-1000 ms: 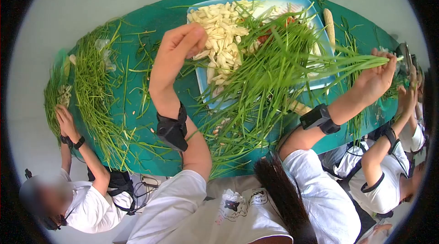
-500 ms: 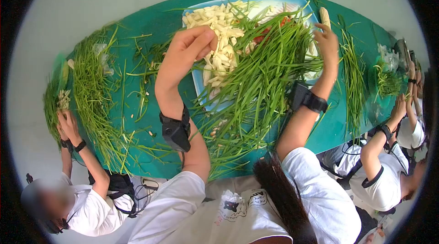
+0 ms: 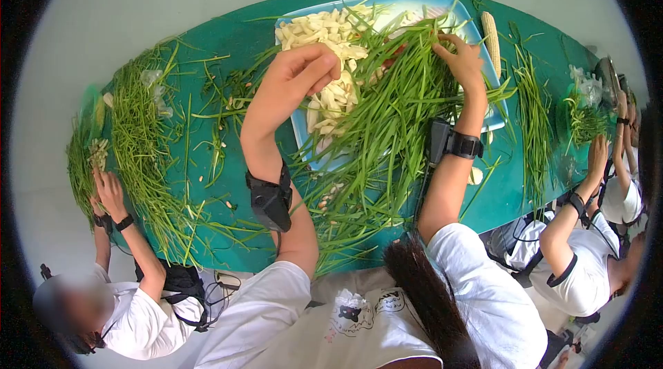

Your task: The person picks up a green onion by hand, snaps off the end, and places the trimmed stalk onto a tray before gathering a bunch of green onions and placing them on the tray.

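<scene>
A light blue tray holds pale cut strips on its left and long green stalks heaped across its middle and over its front edge. Above the pale strips is my left hand, its fingers curled together; what they hold, if anything, is hidden. My right hand reaches over the tray's right part, thumb and forefinger spread at the edge of the green stalks. Something red shows partly beneath the stalks. A corn cob lies just right of the tray.
On the green table, more green stalks lie at left and another bunch at right. A person handles stalks at the far left. Other people are at the right, near a plastic bag.
My right hand has moved left from the tray's right edge to the stalks, uncovering more of the corn cob. My left hand has shifted slightly right.
</scene>
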`<state>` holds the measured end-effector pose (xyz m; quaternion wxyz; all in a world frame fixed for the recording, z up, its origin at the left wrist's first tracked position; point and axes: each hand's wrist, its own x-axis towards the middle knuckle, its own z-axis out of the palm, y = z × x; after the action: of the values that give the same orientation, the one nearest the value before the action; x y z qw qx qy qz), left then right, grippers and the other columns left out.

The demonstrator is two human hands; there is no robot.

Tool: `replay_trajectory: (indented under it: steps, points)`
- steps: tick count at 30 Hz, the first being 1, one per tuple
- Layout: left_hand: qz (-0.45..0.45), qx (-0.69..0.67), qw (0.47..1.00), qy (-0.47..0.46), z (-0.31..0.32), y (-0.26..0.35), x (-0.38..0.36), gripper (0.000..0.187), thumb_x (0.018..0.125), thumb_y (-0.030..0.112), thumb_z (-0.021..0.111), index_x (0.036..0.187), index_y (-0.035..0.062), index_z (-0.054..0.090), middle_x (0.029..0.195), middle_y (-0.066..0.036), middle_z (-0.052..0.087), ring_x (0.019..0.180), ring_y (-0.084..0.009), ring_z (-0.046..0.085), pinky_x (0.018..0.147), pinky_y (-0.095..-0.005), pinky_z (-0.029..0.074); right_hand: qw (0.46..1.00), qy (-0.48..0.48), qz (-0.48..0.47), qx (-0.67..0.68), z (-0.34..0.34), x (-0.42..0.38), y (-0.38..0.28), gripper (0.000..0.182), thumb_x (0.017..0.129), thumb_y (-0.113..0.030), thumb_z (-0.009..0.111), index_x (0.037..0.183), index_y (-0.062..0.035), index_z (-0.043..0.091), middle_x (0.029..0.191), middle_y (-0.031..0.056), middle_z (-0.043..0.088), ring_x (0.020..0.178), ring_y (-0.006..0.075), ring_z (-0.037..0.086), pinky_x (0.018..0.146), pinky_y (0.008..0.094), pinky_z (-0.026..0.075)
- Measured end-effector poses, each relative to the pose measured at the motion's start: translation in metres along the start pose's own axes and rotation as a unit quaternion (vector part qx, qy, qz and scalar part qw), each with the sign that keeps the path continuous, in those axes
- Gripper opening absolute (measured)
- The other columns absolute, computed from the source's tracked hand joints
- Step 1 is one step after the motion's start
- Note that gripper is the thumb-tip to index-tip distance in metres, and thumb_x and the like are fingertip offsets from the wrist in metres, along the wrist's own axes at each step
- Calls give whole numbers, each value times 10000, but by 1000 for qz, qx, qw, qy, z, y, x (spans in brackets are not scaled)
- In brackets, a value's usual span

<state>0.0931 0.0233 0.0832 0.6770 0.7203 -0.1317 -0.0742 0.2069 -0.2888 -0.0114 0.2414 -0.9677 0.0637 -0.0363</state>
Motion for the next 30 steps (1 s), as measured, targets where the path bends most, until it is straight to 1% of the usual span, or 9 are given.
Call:
replay_trajectory:
  steps: [1, 5, 8, 11, 13, 14, 16, 22, 30]
  points:
    - [-6, -1, 1000, -15, 0, 0, 1, 252, 935, 219, 491, 784, 33, 569, 580, 55, 383, 556, -36, 322, 505, -207, 249, 1000, 8, -9, -12, 1, -1, 0, 408, 752, -405, 670, 1110, -212, 640, 1105, 194, 582, 1172, 359, 410, 981, 472, 286]
    - [-8, 1, 1000, -26, 3, -2, 2, 241, 934, 215, 490, 797, 34, 572, 582, 54, 386, 560, -37, 326, 507, -207, 252, 1000, -7, -1, -11, 0, -2, 0, 375, 746, -396, 672, 1069, -207, 648, 1081, 186, 594, 1211, 336, 361, 1005, 503, 207]
    - [-11, 7, 1000, -25, 6, -3, 4, 235, 933, 212, 490, 802, 34, 570, 589, 53, 395, 564, -39, 328, 509, -205, 256, 1000, 22, -11, -19, -4, -1, -3, 320, 741, -351, 671, 1011, -181, 650, 1101, 178, 589, 1141, 351, 439, 964, 478, 294]
    - [-8, 2, 999, -32, 7, -4, 5, 231, 933, 210, 490, 809, 34, 571, 597, 54, 405, 570, -38, 331, 511, -203, 259, 997, 13, -51, 57, -22, -1, -11, 289, 729, -205, 662, 1010, -157, 618, 1199, 202, 467, 1115, 377, 449, 945, 443, 375]
    - [-18, -9, 999, -35, 9, -4, 5, 226, 930, 208, 493, 816, 32, 575, 604, 52, 415, 574, -38, 339, 512, -203, 265, 938, -60, -98, 326, -32, -5, -22, 260, 745, -82, 606, 1004, -65, 583, 1091, 146, 575, 974, 245, 562, 860, 331, 438]
    - [-18, -9, 999, -35, 10, -4, 6, 226, 930, 208, 493, 816, 32, 575, 604, 52, 415, 574, -38, 339, 512, -203, 265, 938, -60, -98, 326, -36, -9, -30, 260, 745, -82, 606, 1004, -65, 583, 1091, 146, 575, 974, 245, 562, 860, 331, 438]
    - [-13, 1, 999, -32, 12, -5, 7, 241, 944, 217, 470, 789, 48, 543, 593, 56, 395, 562, -33, 332, 507, -204, 257, 907, 9, -92, 410, -40, -18, -44, 253, 756, 11, 534, 1008, 1, 553, 974, 91, 639, 865, 154, 597, 792, 254, 451]
    - [-22, -12, 999, -47, 12, -5, 8, 210, 916, 200, 507, 831, 22, 578, 614, 40, 446, 585, -37, 377, 519, -203, 300, 856, -87, -174, 480, -56, -25, -57, 294, 803, -3, 529, 1093, -21, 575, 962, 73, 656, 887, 107, 568, 765, 244, 431]
    - [-17, -10, 998, -55, 21, -6, 12, 200, 909, 194, 514, 845, 13, 574, 652, 24, 487, 624, -48, 448, 572, -208, 361, 881, -52, -184, 432, -85, -49, -83, 186, 871, -112, 590, 1019, -11, 639, 940, 39, 663, 819, 78, 566, 718, 212, 415]
